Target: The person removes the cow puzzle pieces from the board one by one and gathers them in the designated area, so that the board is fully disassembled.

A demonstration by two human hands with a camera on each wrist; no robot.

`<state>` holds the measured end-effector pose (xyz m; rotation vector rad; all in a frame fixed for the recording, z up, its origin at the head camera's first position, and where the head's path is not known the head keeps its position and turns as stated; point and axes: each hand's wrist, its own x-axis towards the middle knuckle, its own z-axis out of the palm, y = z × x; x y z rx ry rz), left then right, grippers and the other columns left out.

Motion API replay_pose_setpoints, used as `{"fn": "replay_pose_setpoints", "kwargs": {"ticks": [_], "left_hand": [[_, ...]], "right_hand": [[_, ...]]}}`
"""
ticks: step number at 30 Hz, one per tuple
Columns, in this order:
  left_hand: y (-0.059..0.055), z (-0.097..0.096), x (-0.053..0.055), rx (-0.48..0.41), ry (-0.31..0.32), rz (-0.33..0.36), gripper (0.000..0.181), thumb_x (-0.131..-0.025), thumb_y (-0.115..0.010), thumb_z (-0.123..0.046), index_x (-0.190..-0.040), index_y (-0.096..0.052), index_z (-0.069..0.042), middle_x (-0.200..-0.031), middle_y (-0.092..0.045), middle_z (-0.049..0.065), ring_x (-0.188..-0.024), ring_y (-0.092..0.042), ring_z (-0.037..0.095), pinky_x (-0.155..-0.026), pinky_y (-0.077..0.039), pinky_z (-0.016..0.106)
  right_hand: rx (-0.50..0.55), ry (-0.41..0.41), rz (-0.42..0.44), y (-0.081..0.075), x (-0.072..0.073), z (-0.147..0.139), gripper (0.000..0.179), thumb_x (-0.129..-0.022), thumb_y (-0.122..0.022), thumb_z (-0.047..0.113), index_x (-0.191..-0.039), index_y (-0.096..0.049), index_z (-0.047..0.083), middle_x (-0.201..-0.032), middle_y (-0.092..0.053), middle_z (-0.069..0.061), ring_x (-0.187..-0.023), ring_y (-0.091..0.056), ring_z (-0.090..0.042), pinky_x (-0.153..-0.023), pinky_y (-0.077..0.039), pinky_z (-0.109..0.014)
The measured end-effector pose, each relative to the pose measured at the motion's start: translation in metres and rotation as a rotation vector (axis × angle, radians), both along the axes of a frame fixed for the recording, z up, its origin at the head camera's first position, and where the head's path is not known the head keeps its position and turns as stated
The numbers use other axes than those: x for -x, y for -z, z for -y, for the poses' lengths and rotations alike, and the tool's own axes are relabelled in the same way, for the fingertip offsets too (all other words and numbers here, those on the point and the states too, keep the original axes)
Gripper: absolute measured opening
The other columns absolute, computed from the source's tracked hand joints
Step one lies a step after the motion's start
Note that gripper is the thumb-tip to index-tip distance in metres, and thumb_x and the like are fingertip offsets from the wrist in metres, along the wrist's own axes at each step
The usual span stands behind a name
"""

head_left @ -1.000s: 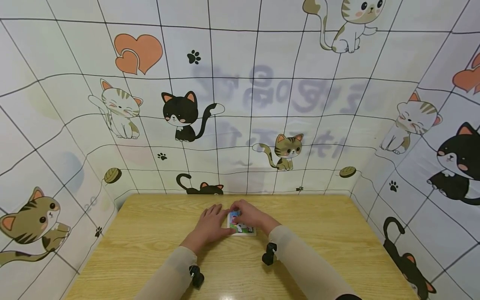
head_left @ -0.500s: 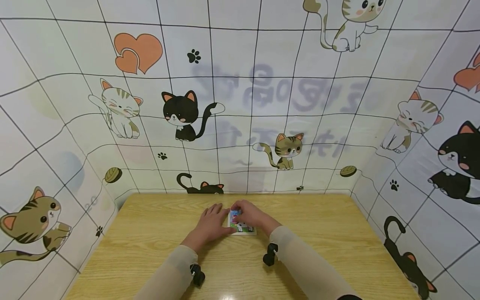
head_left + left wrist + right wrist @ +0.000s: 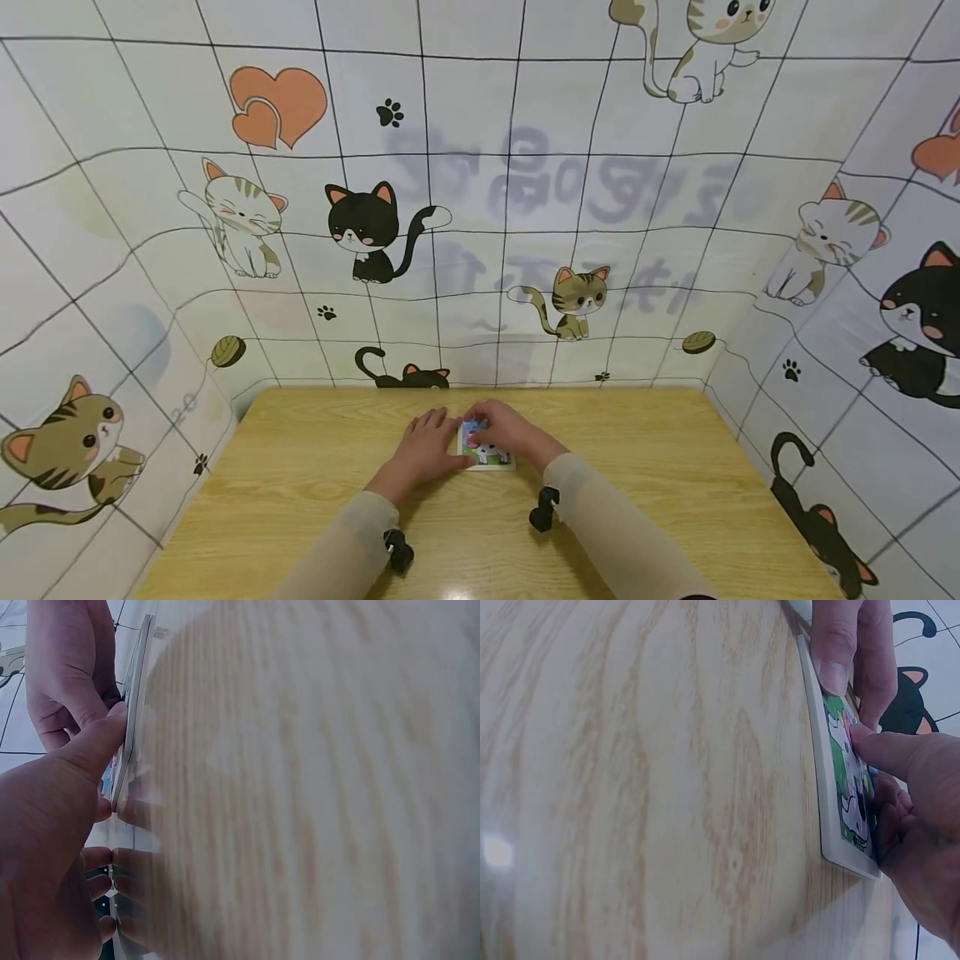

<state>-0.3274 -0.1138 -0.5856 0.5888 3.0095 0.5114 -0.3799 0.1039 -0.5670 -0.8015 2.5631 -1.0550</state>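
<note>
A small picture board (image 3: pixel 498 456) lies on the wooden table, between the two hands. It has a white border and a cartoon picture (image 3: pixel 844 772) with a black-and-white animal on green. At its left side is the left hand (image 3: pixel 427 447), fingers stretched over the tabletop and thumb resting on the board's near-left part. The right hand (image 3: pixel 510 431) reaches over the board from the right. Its fingers are bent at the top-left part, and in the right wrist view its thumb touches the picture. Whether a loose piece lies under those fingertips is hidden.
A light wooden table (image 3: pixel 322 517) bears the board, with its far edge against a cloth wall (image 3: pixel 480 200) printed with cats and grid lines. Black wrist devices (image 3: pixel 543 510) hang at both beige sleeves (image 3: pixel 615 521).
The hands and the board keep nearly the same pose. The whole head view shifts very slightly to the right.
</note>
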Motion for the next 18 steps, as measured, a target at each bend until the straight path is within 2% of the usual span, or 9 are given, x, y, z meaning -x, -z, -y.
{"fn": "replay_pose_setpoints", "kwargs": {"ticks": [4,9,13,18], "left_hand": [[-0.0013,-0.0016,0.0008,-0.003,0.008,0.001,0.086,-0.097,-0.077,-0.067,-0.163,-0.056,-0.016,-0.172,-0.041,0.023,-0.161,-0.034,0.046,-0.126,-0.029,0.072],[-0.0040,-0.0015,-0.0008,-0.001,-0.001,0.006,0.088,-0.097,-0.075,-0.069,-0.164,-0.054,-0.016,-0.172,-0.040,0.022,-0.162,-0.033,0.044,-0.128,-0.028,0.070],[-0.0030,-0.0003,-0.0002,0.003,-0.003,0.014,0.088,-0.097,-0.076,-0.069,-0.164,-0.055,-0.016,-0.172,-0.040,0.022,-0.161,-0.033,0.044,-0.127,-0.028,0.070],[0.0005,-0.0002,-0.0001,-0.025,0.001,0.031,0.087,-0.097,-0.077,-0.066,-0.164,-0.054,-0.015,-0.173,-0.038,0.024,-0.162,-0.031,0.045,-0.128,-0.024,0.072]], "right_hand": [[-0.004,-0.004,0.000,0.0007,0.0014,-0.0021,0.033,-0.101,-0.083,0.010,-0.133,-0.076,0.008,-0.126,-0.072,-0.004,-0.117,-0.064,-0.023,-0.108,-0.053,-0.050],[0.001,-0.017,-0.021,0.0011,0.0013,-0.0022,0.035,-0.101,-0.083,0.012,-0.135,-0.076,0.007,-0.128,-0.072,-0.008,-0.115,-0.065,-0.025,-0.103,-0.055,-0.050],[-0.005,-0.028,-0.043,0.0020,0.0010,-0.0028,0.037,-0.102,-0.082,0.012,-0.137,-0.075,0.004,-0.127,-0.071,-0.011,-0.111,-0.067,-0.026,-0.097,-0.057,-0.048],[0.009,-0.018,-0.051,0.0047,0.0002,-0.0045,0.036,-0.103,-0.081,0.009,-0.137,-0.075,0.001,-0.126,-0.070,-0.012,-0.113,-0.067,-0.028,-0.099,-0.057,-0.052]]}}
